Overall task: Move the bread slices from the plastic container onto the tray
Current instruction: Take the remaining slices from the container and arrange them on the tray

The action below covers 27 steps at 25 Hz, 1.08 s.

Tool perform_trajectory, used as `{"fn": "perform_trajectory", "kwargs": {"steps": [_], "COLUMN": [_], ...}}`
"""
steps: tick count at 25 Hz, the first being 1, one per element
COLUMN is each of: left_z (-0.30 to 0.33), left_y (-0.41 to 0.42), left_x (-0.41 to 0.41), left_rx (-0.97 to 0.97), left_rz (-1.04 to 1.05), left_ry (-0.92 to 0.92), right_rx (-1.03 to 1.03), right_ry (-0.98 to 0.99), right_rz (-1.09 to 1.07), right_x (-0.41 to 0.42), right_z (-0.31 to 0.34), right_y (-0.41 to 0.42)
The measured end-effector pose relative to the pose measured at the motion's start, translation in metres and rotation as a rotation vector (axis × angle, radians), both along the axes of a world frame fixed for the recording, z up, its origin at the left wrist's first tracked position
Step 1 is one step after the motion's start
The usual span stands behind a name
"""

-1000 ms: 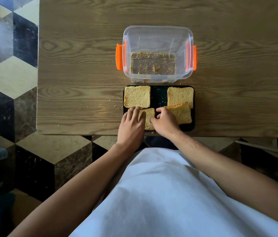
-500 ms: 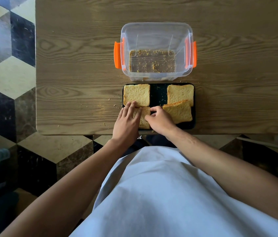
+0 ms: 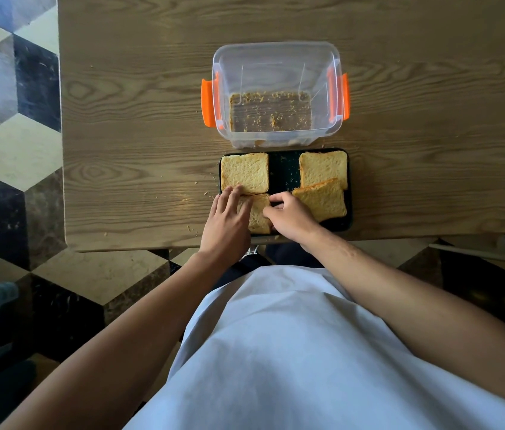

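A dark tray [image 3: 284, 169] lies at the table's near edge with several bread slices on it. One slice [image 3: 245, 172] is at the far left, one [image 3: 324, 169] at the far right, and a tilted slice [image 3: 322, 200] overlaps that one at the near right. The near-left slice [image 3: 259, 212] sits between my hands. My left hand [image 3: 228, 221] rests flat on its left side with fingers spread. My right hand [image 3: 288, 215] pinches its right edge. The clear plastic container [image 3: 276, 57] with orange clips stands just behind the tray and holds only crumbs.
The wooden table [image 3: 121, 119] has scattered crumbs left of the tray. Its near edge runs just below the tray. A patterned tiled floor [image 3: 12, 150] shows on the left, and my white-clothed torso fills the lower part of the view.
Both hands have slid slightly left with the near-left slice, which now sits closer to the tray's left edge. The other slices and the container have stayed in place.
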<state>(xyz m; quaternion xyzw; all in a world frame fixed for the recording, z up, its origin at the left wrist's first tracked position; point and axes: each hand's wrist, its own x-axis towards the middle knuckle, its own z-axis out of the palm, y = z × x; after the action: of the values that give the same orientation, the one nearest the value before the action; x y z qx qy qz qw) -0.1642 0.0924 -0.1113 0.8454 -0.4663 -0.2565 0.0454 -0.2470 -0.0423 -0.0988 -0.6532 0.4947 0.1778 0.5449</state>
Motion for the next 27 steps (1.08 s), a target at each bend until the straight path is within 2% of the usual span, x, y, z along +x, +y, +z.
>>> {"fn": "perform_trajectory", "kwargs": {"steps": [4,8,10,13,18,27], "left_z": [0.007,0.013,0.013,0.015,0.019,0.014], "left_y": [-0.015,-0.054,-0.081,-0.116,-0.147,-0.165], "left_x": [-0.004,-0.015,-0.015,-0.015,-0.011,-0.018], "left_rx": [-0.067,-0.192,-0.18,-0.109,-0.036,-0.059], "left_rz": [0.043,0.149,0.268,0.391,0.554,0.69], "left_ry": [0.025,0.219,0.322,0.381,0.445,0.487], "right_rx": [-0.057,-0.216,-0.279,-0.397,-0.36,-0.326], "right_ry": [-0.045,-0.065,-0.079,-0.007,0.102,0.045], "right_rz": [-0.03,-0.192,-0.287,-0.256,-0.135,-0.123], "right_x": [-0.015,-0.039,-0.048,-0.055,-0.057,-0.057], "right_z": [0.007,0.013,0.014,0.012,0.005,-0.001], "right_y": [-0.009,-0.036,-0.056,-0.08,-0.096,-0.098]}}
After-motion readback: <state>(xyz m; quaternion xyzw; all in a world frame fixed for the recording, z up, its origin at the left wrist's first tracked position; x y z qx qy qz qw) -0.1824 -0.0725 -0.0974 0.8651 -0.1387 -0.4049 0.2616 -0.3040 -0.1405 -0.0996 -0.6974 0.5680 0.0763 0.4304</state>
